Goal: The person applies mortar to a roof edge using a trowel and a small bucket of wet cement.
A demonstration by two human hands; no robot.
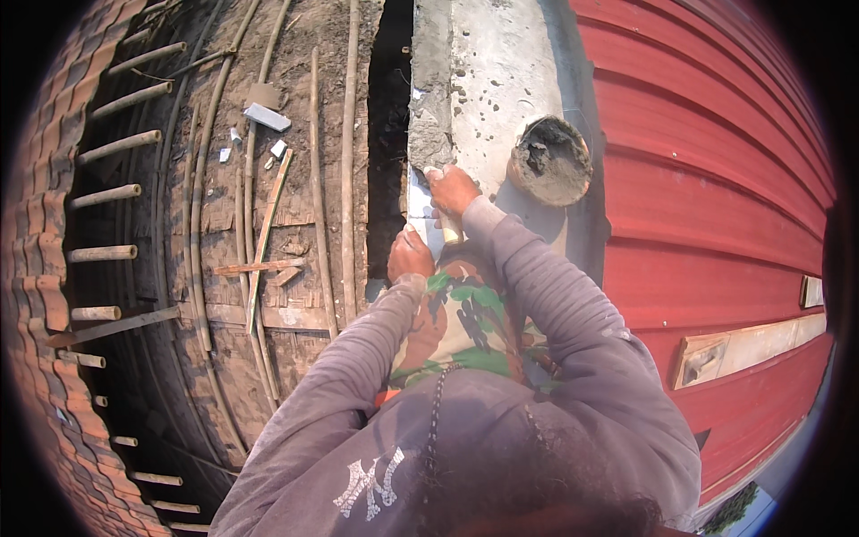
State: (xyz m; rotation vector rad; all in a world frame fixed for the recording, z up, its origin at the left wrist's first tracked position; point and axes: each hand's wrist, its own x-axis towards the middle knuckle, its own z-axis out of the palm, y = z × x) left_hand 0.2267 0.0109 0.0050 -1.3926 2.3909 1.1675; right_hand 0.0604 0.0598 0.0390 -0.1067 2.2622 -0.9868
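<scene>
A narrow strip of wet grey mortar [432, 89] runs along the left edge of a wall top [501, 72]. Where the strip ends close to me, a smooth pale blue-white surface [419, 199] shows. My right hand [454, 190] is closed at that point, thumb against the mortar's end. A short tan piece like a wooden handle [450, 231] sticks out below it; the rest of it is hidden. Nearer me, my left hand [412, 255] is curled at the wall's left edge beside the pale surface. Whatever its fingers grip is hidden.
A round bucket of mortar [552, 163] stands right of my hands. Red metal roofing [698, 179] lies beyond it, with a wooden board [747, 349]. Left of the wall runs a dark gap [387, 116], then old roof sheathing [295, 197] with poles, wood scraps and clay tiles [54, 116].
</scene>
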